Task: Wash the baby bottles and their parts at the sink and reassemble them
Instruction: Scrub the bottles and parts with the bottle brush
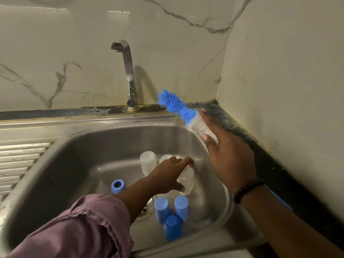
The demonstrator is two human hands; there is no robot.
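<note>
My left hand (170,174) reaches down into the steel sink (78,155) and grips a clear baby bottle (186,180) near its top. My right hand (229,155) is raised over the sink's right rim and holds a bottle brush by its clear handle (202,127); the blue bristles (174,105) point up and left. Two more clear bottles (148,162) stand upside down behind my left hand, one mostly hidden. Three blue caps (172,216) stand mouth down near the sink's front. A blue screw ring (117,186) lies left of my left wrist.
A chrome tap (128,71) rises at the back of the sink, with no water running. A ribbed drainboard (20,161) lies to the left. A dark countertop (270,164) runs along the right under the marble wall. The drain (146,209) is partly hidden by my left forearm.
</note>
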